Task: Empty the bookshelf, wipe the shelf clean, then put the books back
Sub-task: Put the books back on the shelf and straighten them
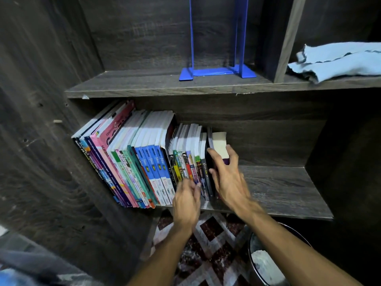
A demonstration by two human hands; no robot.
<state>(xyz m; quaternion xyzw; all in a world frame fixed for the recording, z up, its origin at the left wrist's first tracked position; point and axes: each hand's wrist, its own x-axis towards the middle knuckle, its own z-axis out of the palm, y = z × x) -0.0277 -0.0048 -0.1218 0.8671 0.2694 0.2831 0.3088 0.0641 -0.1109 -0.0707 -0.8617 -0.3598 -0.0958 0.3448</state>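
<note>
A row of several books (142,162) stands leaning left on the lower shelf (284,188) of a dark wood bookshelf. My right hand (226,176) grips a thick purple book with cream pages (220,144) at the right end of the row, thumb on its left side, fingers on its right. My left hand (186,200) rests with spread fingers against the spines of the small books (185,162) near the row's right end. A light blue cloth (338,62) lies folded on the upper shelf at the right.
A blue metal bookend frame (216,72) stands on the upper shelf (144,83). A vertical divider (286,40) splits that shelf. Below lie a patterned rug (208,244) and a dark round bin (266,263) at the lower right.
</note>
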